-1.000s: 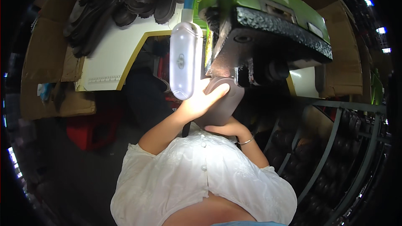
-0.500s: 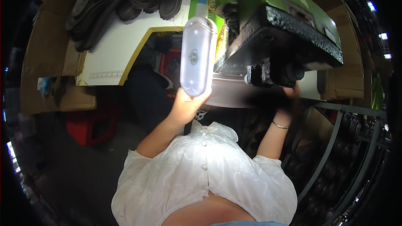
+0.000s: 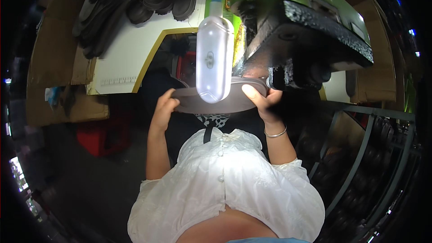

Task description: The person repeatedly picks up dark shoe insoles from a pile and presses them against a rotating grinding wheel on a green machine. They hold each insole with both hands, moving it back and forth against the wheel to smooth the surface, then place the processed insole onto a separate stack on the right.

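A dark brown shoe sole lies crosswise between my two hands, its far edge close to the black working head of a green machine. My left hand grips the sole's left end, thumb and fingers closed on it. At the other end, my right hand pinches the sole with the thumb on top, right beside the machine's black parts. A glowing white lamp on a blue arm hangs over the sole and hides part of its middle.
Several dark soles are heaped on the white table, whose cut-out edge is yellow. Cardboard borders the left side. A red stool stands lower left. On the right, a metal rack holds dark items.
My left hand has moved from the lamp's lower end down and left onto the sole's left end. My right hand has come left from beneath the machine head; the sole has shifted slightly left.
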